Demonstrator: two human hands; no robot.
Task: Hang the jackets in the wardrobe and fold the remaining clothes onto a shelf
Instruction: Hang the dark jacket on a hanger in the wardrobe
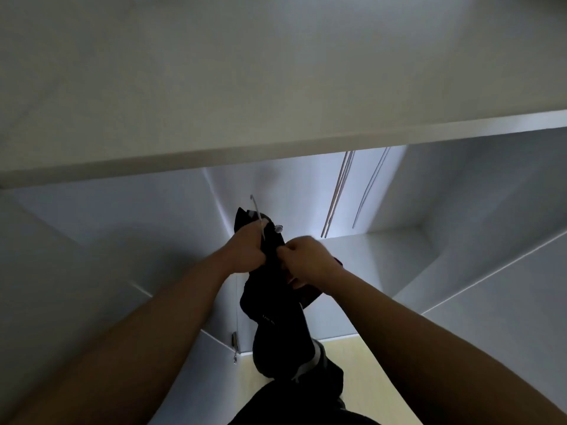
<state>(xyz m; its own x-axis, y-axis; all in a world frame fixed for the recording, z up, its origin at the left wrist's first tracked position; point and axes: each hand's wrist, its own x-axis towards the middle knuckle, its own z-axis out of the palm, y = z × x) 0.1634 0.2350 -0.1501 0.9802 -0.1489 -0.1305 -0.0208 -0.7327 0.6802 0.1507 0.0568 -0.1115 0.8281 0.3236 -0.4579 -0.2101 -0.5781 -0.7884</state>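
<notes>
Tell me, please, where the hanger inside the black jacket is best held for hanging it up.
Hold the hanger at its neck, just under the hook, through the collar of the black jacket, coming from below as the left hand does. The hook stands clear above the collar, so a grip beneath it likely leaves it free to catch a rail.

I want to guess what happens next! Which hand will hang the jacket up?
Probably the left hand: it grips the black jacket just under the hanger hook, which points up. The right hand only pinches the fabric beside it.
</notes>
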